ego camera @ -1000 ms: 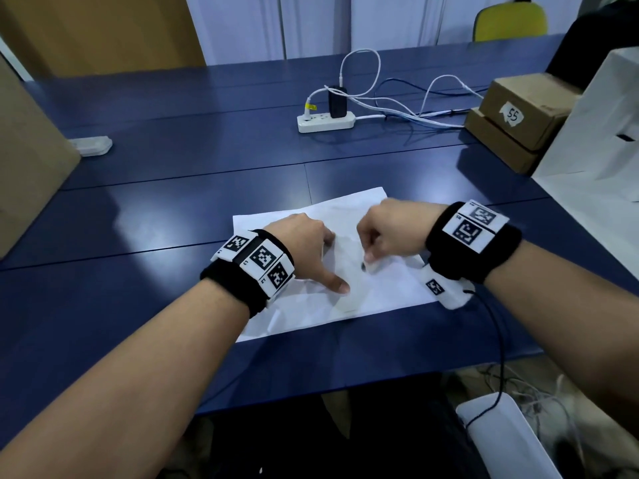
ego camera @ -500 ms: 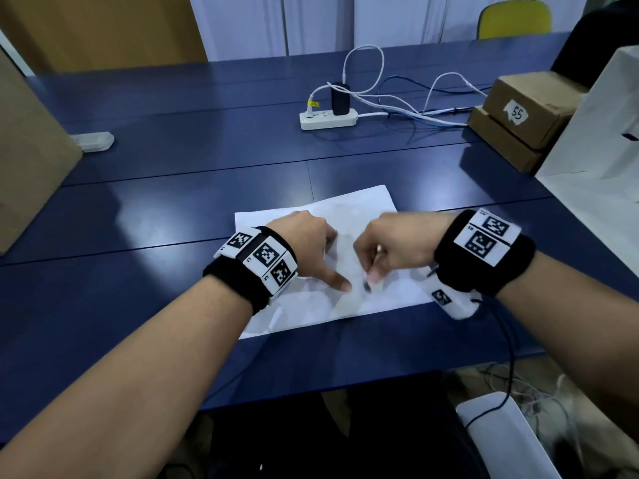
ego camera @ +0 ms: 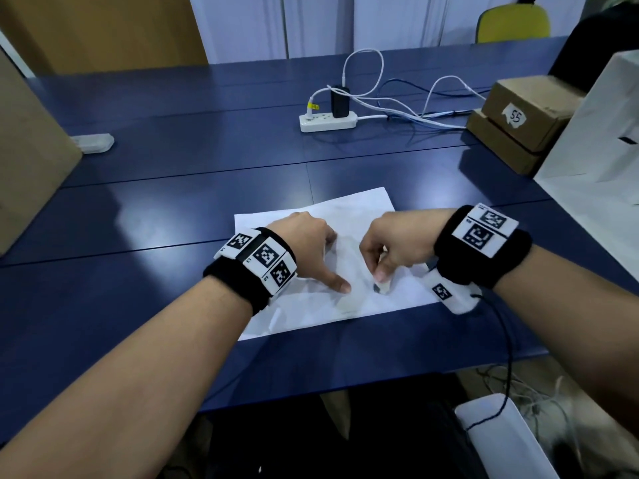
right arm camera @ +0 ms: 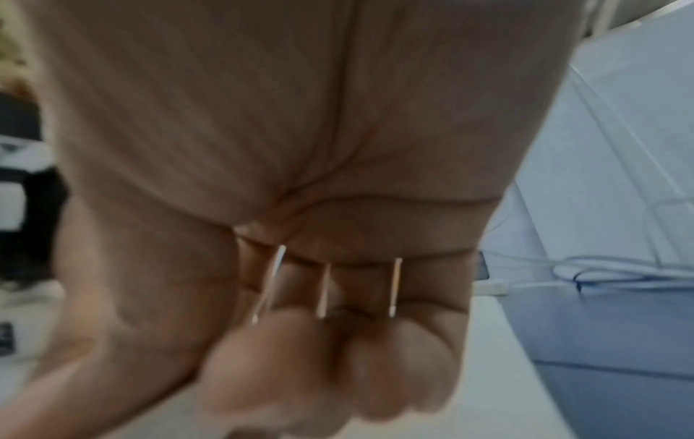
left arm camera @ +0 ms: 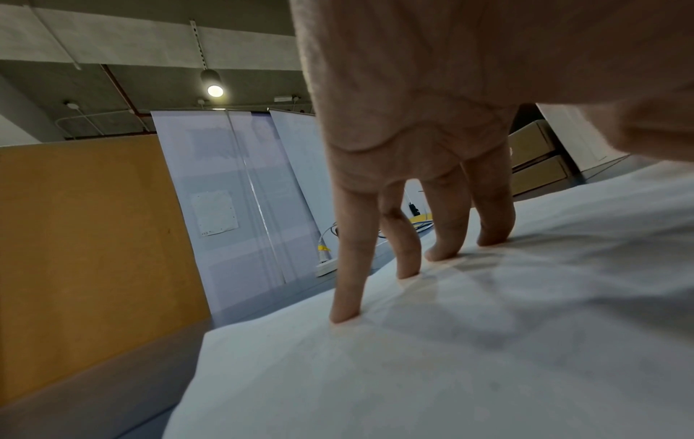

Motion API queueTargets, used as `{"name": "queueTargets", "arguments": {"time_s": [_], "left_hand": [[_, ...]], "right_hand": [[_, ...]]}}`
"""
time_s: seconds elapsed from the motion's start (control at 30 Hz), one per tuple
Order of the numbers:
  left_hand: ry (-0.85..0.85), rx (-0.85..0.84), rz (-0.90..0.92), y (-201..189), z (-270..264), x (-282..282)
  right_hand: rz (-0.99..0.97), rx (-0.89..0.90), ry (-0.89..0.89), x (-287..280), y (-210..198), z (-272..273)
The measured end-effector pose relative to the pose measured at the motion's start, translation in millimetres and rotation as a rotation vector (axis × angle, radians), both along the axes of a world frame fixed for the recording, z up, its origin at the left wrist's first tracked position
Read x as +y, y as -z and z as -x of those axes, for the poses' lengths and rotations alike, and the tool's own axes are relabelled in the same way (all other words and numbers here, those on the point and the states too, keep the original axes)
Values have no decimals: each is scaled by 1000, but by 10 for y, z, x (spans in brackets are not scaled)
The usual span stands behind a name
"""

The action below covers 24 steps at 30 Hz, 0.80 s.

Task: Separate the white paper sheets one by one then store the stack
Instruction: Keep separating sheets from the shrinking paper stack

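Observation:
A stack of white paper sheets (ego camera: pixel 356 209) lies flat on the blue table (ego camera: pixel 173 219), close to its near edge. My left hand (ego camera: pixel 304 240) rests on the left half of the stack. In the left wrist view its straight fingers (left arm camera: pixel 349 267) press their tips onto the top sheet (left arm camera: pixel 413 371). My right hand (ego camera: pixel 394 243) hovers over the right half with its fingers curled. Thumb and forefinger pinch a small whitish raised bit of the top sheet. The right wrist view is blurred and shows only the curled fingers (right arm camera: pixel 319 356).
A white power strip (ego camera: pixel 327 121) with cables lies behind the paper. Two stacked cardboard boxes (ego camera: pixel 518 115) and a large white box (ego camera: pixel 601 150) stand at the right. Brown cardboard (ego camera: pixel 31 160) stands at the left, with a small white object (ego camera: pixel 93 143) beside it.
My right hand's pinch has drawn a little toward me over the sheet. The left hand has stayed pressed in place.

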<state>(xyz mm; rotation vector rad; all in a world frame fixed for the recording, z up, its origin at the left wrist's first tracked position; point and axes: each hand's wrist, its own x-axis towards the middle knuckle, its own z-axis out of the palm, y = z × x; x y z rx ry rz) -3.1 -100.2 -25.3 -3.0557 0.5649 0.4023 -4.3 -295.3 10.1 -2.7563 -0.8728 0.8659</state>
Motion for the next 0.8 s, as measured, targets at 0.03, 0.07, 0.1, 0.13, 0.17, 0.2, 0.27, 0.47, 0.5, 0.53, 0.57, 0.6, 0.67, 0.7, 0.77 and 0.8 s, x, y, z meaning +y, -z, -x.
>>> {"name": "queueTargets", "arguments": {"time_s": [0.03,0.07,0.1,0.13,0.17,0.2,0.27,0.47,0.5,0.53,0.57,0.6,0.67,0.7,0.77,0.8], "left_hand": [[3,1,-1,1,2,-4],[5,1,-2,0,1,-1],[4,2,-3,-1,2,1],[5,4,-5,-2,4,2],[5,3,-8,-2,3,2],[4,1,-10,-4,0,2],[1,1,-11,-12,7,-3],[-1,6,-13,-26,17,-5],[-2,8,-16,-27,18,-5],[-2,9,-17,-24,20,-6],[-1,9,-19,-23,19,-8],[-2,9,-17,-26,20,-8],[-2,6,-9,-34,24,-2],[-2,6,-7,-39,24,-1],[-4,15,-10,-39,28,0],[-6,19,-13,-35,28,-4]], "right_hand": [[-20,-90,43,8,16,-56],[-41,-196,96,14,31,-130],[-57,-296,148,15,36,-192],[-66,-366,183,9,37,-223],[-70,-383,189,-4,37,-236],[-61,-334,163,-22,28,-230],[-6,-124,65,-30,-11,-128],[-4,-281,133,32,32,-193],[-24,-364,182,35,43,-227],[-43,-396,196,29,56,-234],[-47,-367,168,19,50,-217],[-42,-291,114,11,29,-184],[8,-104,26,35,-23,-87],[31,-72,9,54,-22,-59],[26,-193,48,91,3,-111],[15,-296,105,91,13,-173]]}}
